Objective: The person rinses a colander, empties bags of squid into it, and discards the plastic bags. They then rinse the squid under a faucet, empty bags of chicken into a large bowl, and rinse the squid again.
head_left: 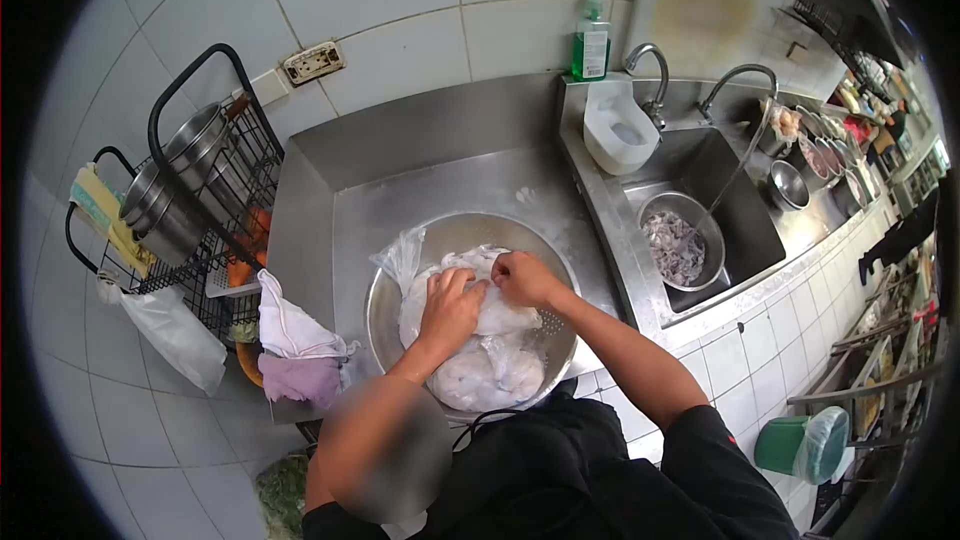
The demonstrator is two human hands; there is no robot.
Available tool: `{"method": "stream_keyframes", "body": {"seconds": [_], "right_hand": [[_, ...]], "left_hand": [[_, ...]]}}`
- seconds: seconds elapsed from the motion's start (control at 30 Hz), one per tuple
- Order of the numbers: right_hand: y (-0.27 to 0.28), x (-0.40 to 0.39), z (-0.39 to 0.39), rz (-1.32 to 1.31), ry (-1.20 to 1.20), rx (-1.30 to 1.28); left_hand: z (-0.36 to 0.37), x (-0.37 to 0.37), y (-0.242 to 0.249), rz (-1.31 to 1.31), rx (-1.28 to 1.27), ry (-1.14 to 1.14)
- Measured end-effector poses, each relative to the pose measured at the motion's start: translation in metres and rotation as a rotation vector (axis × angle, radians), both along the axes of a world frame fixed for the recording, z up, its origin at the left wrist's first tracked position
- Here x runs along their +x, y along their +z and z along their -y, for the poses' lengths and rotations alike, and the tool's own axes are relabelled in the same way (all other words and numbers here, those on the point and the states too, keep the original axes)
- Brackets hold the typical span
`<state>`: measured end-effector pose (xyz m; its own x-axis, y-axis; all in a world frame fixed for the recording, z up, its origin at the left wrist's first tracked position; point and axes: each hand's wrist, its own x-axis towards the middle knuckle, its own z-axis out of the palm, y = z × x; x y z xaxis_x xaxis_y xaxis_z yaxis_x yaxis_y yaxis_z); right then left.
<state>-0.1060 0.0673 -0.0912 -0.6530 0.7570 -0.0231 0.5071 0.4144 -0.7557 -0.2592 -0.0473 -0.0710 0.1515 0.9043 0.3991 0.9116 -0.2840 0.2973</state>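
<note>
A wide metal colander (pixel 385 315) sits in the shallow steel basin, right in front of my body. Inside it lie clear plastic bags (pixel 490 375) with pale, whitish contents that I cannot make out exactly. My left hand (pixel 453 305) rests on the upper bag, its fingers bent and gripping the plastic. Close beside it, my right hand (pixel 524 280) is closed in a pinch at the same bag. The fingertips of both hands are partly hidden. A loose, gathered bag end (pixel 402 255) hangs over the colander's left rim.
At right, water runs from a tap (pixel 745 70) into a metal pot (pixel 718 240) in the deep sink. A wire rack (pixel 230 190) holding steel pots stands left, with cloths (pixel 300 325) below. A green soap bottle (pixel 592 45) and a green bin (pixel 785 445) are also around.
</note>
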Motion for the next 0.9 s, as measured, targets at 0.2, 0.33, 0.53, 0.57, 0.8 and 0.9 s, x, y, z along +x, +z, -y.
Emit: {"method": "stream_keyframes", "body": {"seconds": [0.2, 0.33, 0.53, 0.57, 0.8, 0.9], "right_hand": [[-0.009, 0.000, -0.002, -0.115, -0.033, -0.184], [-0.017, 0.004, -0.009, -0.176, -0.015, -0.232], [0.001, 0.002, -0.012, -0.052, -0.021, -0.285], [0.007, 0.000, -0.010, 0.013, -0.002, -0.236], [0.001, -0.005, -0.019, 0.013, 0.076, -0.182], [-0.001, -0.001, -0.020, 0.009, 0.047, -0.238]], "left_hand": [[0.000, 0.008, -0.007, 0.132, -0.024, 0.045], [0.000, 0.017, -0.006, 0.137, -0.034, 0.087], [-0.002, 0.015, -0.009, 0.077, -0.037, 0.126], [-0.003, 0.013, -0.009, 0.132, -0.066, 0.106], [-0.011, -0.001, 0.000, 0.181, -0.145, 0.040], [-0.004, -0.003, 0.005, 0.115, -0.111, 0.046]]}}
